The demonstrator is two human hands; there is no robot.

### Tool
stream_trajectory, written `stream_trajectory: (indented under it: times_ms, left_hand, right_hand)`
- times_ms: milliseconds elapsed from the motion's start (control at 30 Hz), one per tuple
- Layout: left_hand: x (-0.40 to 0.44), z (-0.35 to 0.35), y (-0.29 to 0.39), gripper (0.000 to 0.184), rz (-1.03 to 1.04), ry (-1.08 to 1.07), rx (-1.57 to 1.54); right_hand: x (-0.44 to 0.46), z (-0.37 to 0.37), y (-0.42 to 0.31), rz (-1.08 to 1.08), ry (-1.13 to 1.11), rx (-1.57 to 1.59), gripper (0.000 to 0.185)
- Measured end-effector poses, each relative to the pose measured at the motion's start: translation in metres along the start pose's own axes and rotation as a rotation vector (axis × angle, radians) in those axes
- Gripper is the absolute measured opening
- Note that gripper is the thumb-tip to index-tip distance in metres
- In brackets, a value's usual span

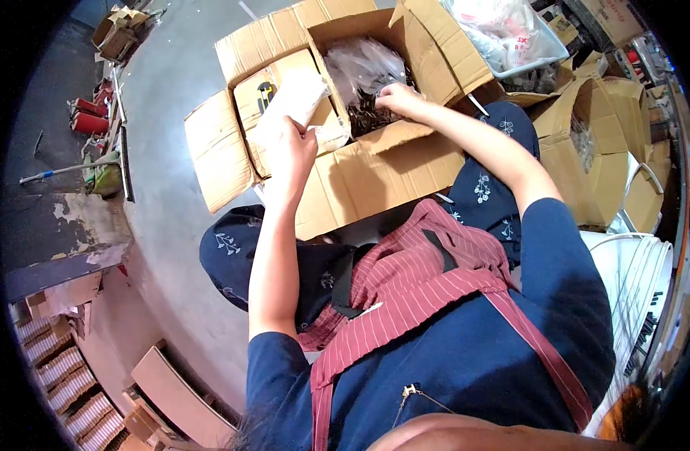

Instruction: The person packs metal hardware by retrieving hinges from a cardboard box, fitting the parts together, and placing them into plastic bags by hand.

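Note:
Two cardboard boxes stand side by side before my lap, the left one (209, 154) and the right one (435, 68), flaps folded out. My left hand (297, 143) is closed on the near edge of a white plastic bag (300, 96) above the left box. Beneath that bag, a yellow and black tool (266, 96) rests on a cardboard piece inside. My right hand (399, 100) reaches into the right box, fingers pressed together over small dark pieces (377, 120); what they pinch is too small to name. Clear plastic (363, 62) lies behind it.
A light blue tray (561, 54) with plastic bags stands at the upper right. Below it is another open cardboard box (570, 177). A white bucket (638, 263) is beside my right arm. Red cylinders (89, 120) and a long-handled tool (55, 174) lie at the far left.

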State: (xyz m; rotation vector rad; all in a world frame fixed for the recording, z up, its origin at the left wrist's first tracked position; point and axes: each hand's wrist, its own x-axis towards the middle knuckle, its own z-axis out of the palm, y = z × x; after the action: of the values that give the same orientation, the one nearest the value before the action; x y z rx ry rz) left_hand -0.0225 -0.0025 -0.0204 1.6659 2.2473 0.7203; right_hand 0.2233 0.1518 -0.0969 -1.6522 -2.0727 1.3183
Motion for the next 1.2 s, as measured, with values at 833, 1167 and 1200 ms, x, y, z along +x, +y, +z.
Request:
stream_trajectory:
  times_ms: [833,1167,1200]
  left_hand:
    - [-0.017,0.002,-0.056,0.02,-0.015,0.051,0.214]
    - [-0.023,0.01,-0.06,0.018,0.034,0.081,0.193]
    - [-0.023,0.009,-0.057,0.019,0.034,0.067,0.184]
  right_hand:
    - [-0.122,0.033,-0.031,-0.594,-0.12,-0.771,0.045]
    - [-0.126,0.03,-0.033,-0.647,-0.132,-0.572,0.03]
    - [-0.129,0.025,-0.043,-0.629,-0.146,-0.485,0.032]
